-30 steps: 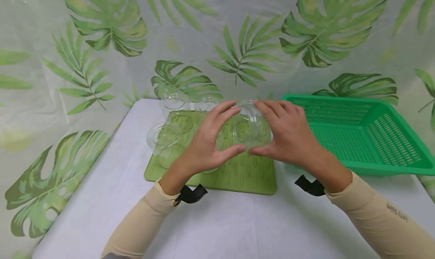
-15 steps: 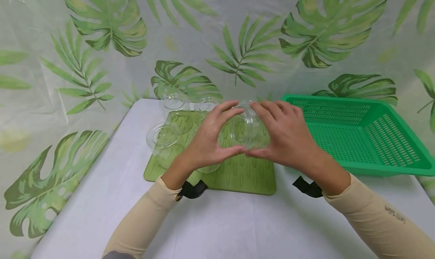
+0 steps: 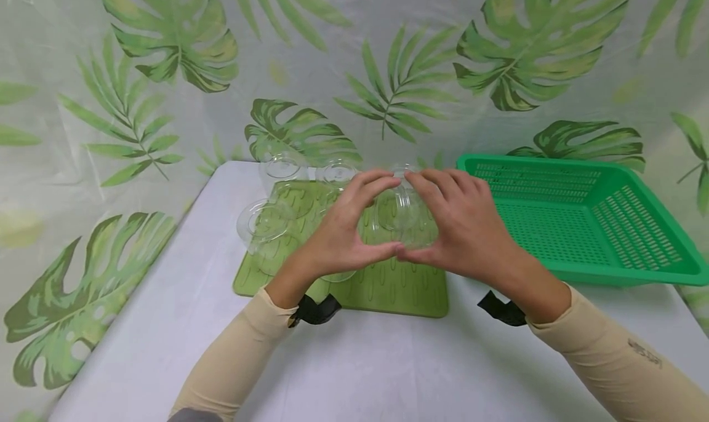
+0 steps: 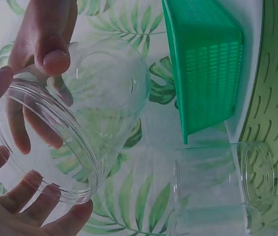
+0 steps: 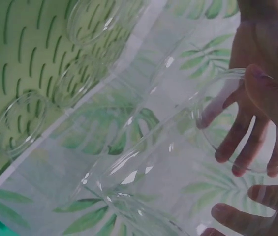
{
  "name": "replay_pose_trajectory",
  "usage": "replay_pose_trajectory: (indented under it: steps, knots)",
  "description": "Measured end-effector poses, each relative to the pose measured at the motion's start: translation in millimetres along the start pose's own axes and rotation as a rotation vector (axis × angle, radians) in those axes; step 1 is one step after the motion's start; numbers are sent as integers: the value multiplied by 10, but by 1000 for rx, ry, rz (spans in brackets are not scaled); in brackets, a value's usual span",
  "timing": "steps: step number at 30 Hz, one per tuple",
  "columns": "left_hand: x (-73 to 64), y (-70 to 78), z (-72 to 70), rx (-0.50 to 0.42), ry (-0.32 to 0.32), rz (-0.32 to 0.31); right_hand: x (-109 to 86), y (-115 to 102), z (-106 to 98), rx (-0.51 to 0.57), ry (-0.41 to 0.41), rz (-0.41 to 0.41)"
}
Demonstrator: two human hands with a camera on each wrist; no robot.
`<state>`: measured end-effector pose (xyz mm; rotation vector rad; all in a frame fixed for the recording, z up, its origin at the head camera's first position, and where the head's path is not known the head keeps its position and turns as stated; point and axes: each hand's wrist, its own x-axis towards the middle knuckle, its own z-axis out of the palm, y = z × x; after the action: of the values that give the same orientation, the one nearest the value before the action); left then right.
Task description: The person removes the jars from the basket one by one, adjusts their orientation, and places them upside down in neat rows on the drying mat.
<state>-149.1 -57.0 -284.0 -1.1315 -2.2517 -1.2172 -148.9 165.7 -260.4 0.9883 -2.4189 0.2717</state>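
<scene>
Both hands hold a clear jar (image 4: 104,98) tilted on its side above the mat, its ridged round mouth towards the person. My left hand (image 3: 340,231) curves around the jar's left side, fingers at the rim in the left wrist view. From the right, my right hand (image 3: 468,219) grips the jar with thumb and fingers. The two thumb tips meet below it in the head view. Being transparent, the jar does not show whether a separate clear lid sits on its mouth. Beneath lies a green ribbed mat (image 3: 399,293), partly hidden by the hands.
Several similar clear jars, among them a front-left jar (image 3: 264,222) and a back jar (image 3: 338,173), stand on and around the mat. A green perforated basket (image 3: 598,274) sits to the right on the white-covered table (image 3: 382,373). A leaf-print curtain (image 3: 310,53) hangs behind.
My right hand has shifted slightly left, and the two hands are closer together around the jar. Their thumb tips now touch. The jars on the mat and the basket stay put.
</scene>
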Motion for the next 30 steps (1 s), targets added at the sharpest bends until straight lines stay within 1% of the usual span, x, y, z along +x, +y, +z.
replay_pose_trajectory:
  steps: [2, 9, 18, 23, 30]
  knots:
    - [4, 0, 0, 4, 7, 11, -7, -1, 2, 0, -5, 5]
    - [-5, 7, -8, 17, 17, 19, -19, -2, 18, -2, -20, 11]
    - [7, 34, 3, 42, 37, 75, -75, 21, -46, 24, -18, 11]
    - [3, 63, -11, 39, 42, 98, -111, 64, -102, 62, -54, 4]
    - [-23, 116, -44, 31, 19, 88, -166, 129, -141, 127, -59, -27]
